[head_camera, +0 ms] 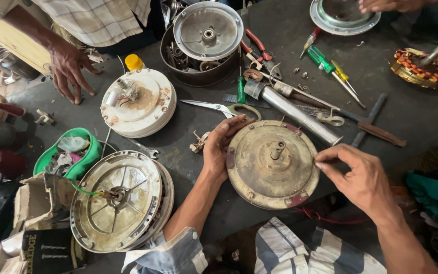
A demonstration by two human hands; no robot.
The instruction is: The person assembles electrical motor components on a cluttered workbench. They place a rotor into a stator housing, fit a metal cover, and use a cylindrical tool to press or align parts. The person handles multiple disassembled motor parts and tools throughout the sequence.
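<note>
A round, dirty yellowish fan motor housing [272,175] with a short shaft in its middle lies flat on the dark table [406,111] in front of me. My left hand [219,144] grips its left rim, fingers curled over the top edge. My right hand [358,175] touches the right rim with pinched fingertips; whether something small is in them I cannot tell.
A white motor [138,101] and a large housing [120,200] lie at left. Scissors [221,108], a metal rod [297,114], screwdrivers [330,68], pliers [257,45], a copper winding [422,68] and a metal bowl [198,66] lie behind. Another person's hand [69,68] rests on the table at far left; another hand [389,5] at top right.
</note>
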